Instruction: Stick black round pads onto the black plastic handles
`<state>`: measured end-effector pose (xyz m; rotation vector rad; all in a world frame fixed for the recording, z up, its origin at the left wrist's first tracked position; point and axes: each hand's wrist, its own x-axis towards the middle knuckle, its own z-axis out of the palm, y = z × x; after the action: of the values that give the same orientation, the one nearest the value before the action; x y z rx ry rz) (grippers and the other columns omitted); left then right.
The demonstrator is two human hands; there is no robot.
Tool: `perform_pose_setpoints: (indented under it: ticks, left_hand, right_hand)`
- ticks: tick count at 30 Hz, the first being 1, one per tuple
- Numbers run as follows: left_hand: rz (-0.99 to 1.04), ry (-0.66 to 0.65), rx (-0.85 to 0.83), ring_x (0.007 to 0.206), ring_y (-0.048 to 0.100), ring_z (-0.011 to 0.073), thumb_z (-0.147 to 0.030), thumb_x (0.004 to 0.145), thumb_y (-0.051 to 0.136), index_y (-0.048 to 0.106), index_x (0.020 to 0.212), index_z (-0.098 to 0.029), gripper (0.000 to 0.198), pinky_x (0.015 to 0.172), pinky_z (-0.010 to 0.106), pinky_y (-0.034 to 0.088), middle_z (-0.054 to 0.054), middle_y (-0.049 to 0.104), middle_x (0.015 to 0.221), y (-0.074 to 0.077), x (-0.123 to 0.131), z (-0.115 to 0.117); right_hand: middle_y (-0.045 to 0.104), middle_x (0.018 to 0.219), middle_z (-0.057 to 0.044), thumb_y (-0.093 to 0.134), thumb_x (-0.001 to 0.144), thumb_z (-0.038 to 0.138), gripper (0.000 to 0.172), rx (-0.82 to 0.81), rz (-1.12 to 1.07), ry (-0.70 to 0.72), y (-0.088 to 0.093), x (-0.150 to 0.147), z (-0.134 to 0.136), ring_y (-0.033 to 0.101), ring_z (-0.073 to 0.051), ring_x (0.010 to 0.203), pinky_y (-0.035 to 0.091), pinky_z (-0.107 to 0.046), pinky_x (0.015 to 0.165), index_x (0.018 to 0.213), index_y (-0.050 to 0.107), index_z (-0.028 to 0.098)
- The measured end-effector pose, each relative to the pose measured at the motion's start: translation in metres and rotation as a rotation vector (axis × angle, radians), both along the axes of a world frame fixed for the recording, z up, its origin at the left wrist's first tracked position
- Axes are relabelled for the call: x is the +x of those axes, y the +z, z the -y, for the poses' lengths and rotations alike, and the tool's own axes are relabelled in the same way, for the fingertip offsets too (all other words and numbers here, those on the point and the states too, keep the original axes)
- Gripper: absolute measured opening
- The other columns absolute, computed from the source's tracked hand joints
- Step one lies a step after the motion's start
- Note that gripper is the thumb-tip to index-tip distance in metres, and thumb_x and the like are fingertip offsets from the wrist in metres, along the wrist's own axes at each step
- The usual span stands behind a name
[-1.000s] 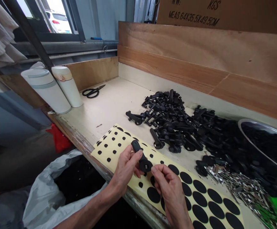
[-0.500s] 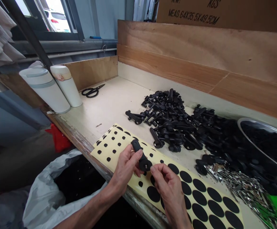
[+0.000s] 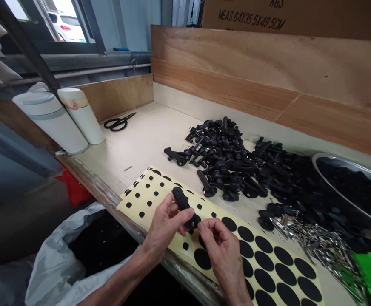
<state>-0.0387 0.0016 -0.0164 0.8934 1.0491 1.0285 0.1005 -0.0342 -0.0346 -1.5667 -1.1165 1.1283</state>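
Observation:
My left hand is closed around a black plastic part with a long arm and a round end, its thumb lying across the part near that end. The thumb and fingers of my right hand pinch together right at the edge of the round end; whatever is between them is too small or hidden to make out. Beneath both hands lies a yellow backing sheet bearing small black dots on its left and large black round stickers on its right.
Beyond the sheet is a heap of similar black parts. To the right are a metal bowl of black pieces, small metal pieces and a green object. Scissors and white bottles stand left; a lined bag hangs below.
My left thumb has moved over toward the part's round end, covering more of it. My right fingertips stay at its edge. The whole view has shifted slightly.

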Motion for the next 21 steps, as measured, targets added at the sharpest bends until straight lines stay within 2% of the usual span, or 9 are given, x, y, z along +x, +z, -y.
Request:
perform_pose_setpoints:
  ticks: [4, 7, 9, 12, 14, 18, 21]
  left_hand:
    - [0.018, -0.005, 0.000, 0.067, 0.057, 0.0105, -0.021, 0.075, 0.070, 0.053, 0.098, -0.016, 0.029, 0.050, 0.017, 0.043, 0.005, 0.068, 0.091, 0.001, -0.001, 0.000]
    - [0.006, 0.015, -0.001, 0.067, 0.058, 0.0106, -0.021, 0.076, 0.069, 0.053, 0.095, -0.017, 0.025, 0.048, 0.016, 0.041, 0.004, 0.068, 0.088, 0.000, 0.000, 0.001]
    - [-0.006, 0.018, 0.001, 0.066, 0.059, 0.0108, -0.021, 0.075, 0.069, 0.053, 0.093, -0.017, 0.025, 0.047, 0.016, 0.040, 0.003, 0.068, 0.085, -0.002, 0.001, 0.002]
    - [-0.031, 0.006, -0.005, 0.063, 0.058, 0.0103, -0.021, 0.074, 0.069, 0.052, 0.093, -0.017, 0.025, 0.045, 0.016, 0.039, 0.001, 0.067, 0.080, -0.005, 0.002, 0.003]
    - [-0.045, 0.000, -0.016, 0.060, 0.056, 0.0095, -0.022, 0.074, 0.069, 0.052, 0.093, -0.017, 0.026, 0.044, 0.015, 0.038, 0.001, 0.067, 0.079, -0.006, 0.002, 0.003]
    - [-0.046, -0.025, -0.036, 0.057, 0.054, 0.0081, -0.023, 0.075, 0.069, 0.052, 0.098, -0.016, 0.029, 0.043, 0.015, 0.038, 0.002, 0.067, 0.080, -0.004, 0.001, 0.003]
    - [-0.022, -0.046, -0.057, 0.055, 0.053, 0.0074, -0.023, 0.074, 0.069, 0.053, 0.097, -0.015, 0.029, 0.043, 0.015, 0.038, 0.003, 0.067, 0.080, -0.001, -0.003, 0.003]
  right_hand:
    - [0.047, 0.059, 0.002, 0.054, 0.087, 0.043, 0.029, 0.091, 0.159, 0.031, 0.001, -0.002, 0.003, 0.041, -0.013, 0.053, 0.033, -0.025, 0.051, 0.069, 0.055, 0.021]
    - [0.054, 0.070, -0.001, 0.039, 0.095, 0.034, 0.027, 0.235, 0.442, 0.067, 0.002, -0.005, 0.007, 0.050, -0.015, 0.060, 0.036, -0.027, 0.057, 0.075, 0.053, 0.022]
    - [0.053, 0.073, -0.002, 0.033, 0.097, 0.028, 0.027, 0.287, 0.690, 0.077, 0.003, -0.006, 0.010, 0.050, -0.015, 0.057, 0.032, -0.028, 0.052, 0.077, 0.052, 0.022]
    - [0.052, 0.072, -0.002, 0.037, 0.094, 0.021, 0.021, 0.343, 1.063, 0.106, 0.007, -0.005, 0.011, 0.047, -0.015, 0.054, 0.024, -0.029, 0.047, 0.078, 0.051, 0.022]
    - [0.052, 0.072, -0.003, 0.041, 0.091, 0.016, 0.018, 0.403, 1.230, 0.150, 0.013, -0.005, 0.011, 0.049, -0.017, 0.058, 0.026, -0.029, 0.049, 0.078, 0.051, 0.022]
    - [0.054, 0.071, -0.005, 0.043, 0.083, 0.005, 0.021, 0.486, 1.425, 0.241, 0.027, -0.002, 0.009, 0.049, -0.018, 0.061, 0.033, -0.030, 0.055, 0.075, 0.054, 0.021]
    - [0.058, 0.075, -0.006, 0.043, 0.079, 0.001, 0.024, 0.454, 1.533, 0.305, 0.026, 0.008, 0.005, 0.050, -0.021, 0.063, 0.037, -0.033, 0.056, 0.080, 0.058, 0.019]
